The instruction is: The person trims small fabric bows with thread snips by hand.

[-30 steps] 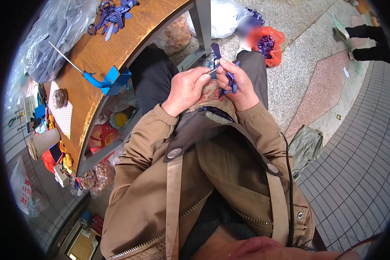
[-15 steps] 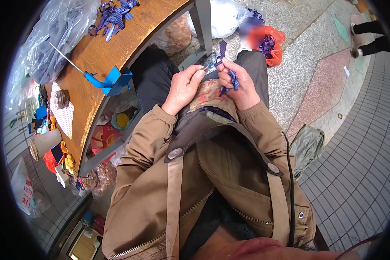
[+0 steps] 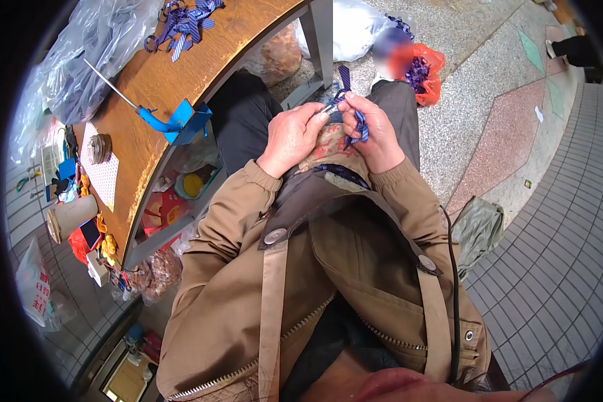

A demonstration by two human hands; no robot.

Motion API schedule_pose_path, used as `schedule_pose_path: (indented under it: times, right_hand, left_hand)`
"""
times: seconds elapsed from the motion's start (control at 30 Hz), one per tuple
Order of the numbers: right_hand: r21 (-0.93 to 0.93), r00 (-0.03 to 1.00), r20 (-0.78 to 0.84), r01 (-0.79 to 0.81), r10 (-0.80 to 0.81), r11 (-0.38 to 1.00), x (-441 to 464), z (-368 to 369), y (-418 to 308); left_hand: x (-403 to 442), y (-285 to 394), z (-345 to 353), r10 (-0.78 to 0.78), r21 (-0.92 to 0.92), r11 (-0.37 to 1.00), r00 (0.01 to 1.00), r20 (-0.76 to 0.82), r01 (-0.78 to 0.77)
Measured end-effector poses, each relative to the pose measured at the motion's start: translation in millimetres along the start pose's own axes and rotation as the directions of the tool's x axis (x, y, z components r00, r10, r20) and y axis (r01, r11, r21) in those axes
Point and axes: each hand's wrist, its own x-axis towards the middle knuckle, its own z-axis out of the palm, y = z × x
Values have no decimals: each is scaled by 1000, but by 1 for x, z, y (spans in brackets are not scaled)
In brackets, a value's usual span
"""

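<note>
Over my lap, my right hand (image 3: 374, 137) is closed on a small striped necktie (image 3: 345, 77), dark blue-purple. One end of it sticks up above the fingers and the rest hangs in folds below the thumb. My left hand (image 3: 291, 139) is closed in a pinch beside it, fingertips close to the tie's knot. A thin dark, shiny bit shows at those fingertips, too small to name. Beneath both hands lies a tan cloth (image 3: 328, 151) with red printing, over my lap.
On the wooden table (image 3: 248, 37) at left lie a pile of striped ties (image 3: 184, 23), clear plastic (image 3: 107, 53) and a blue fixture with a metal rod (image 3: 181, 124). A red bag (image 3: 435, 74) of purple ties stands on the floor. A person's leg (image 3: 576, 50) shows far right.
My left hand has moved right, its fingertips now near the tie's knot. The right hand keeps its hold. The person at far right has shifted toward the view's edge.
</note>
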Motion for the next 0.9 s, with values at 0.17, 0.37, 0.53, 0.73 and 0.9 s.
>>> schedule_pose_path:
  times: [0.17,0.37,0.53,0.73,0.9]
  right_hand:
    - [-27,999,28,-14,15,1000,2,-7,0]
    - [-33,1000,19,3,-2,999,3,-4,2]
    - [-46,998,39,57,-56,997,-2,-1,-2]
    - [-380,956,46,285,-290,880,-7,10,2]
    - [-727,937,140,317,-321,609,-20,24,5]
  left_hand:
    - [1,4,-3,-10,-13,1000,1000,7,10]
    - [2,-2,-2,-11,-36,999,1000,9,11]
    - [0,-7,-4,-52,-29,998,999,5,52]
    - [6,-1,-22,-165,-220,966,976,-142,132]
    - [14,32,-47,152,-70,980,921,-358,-188]
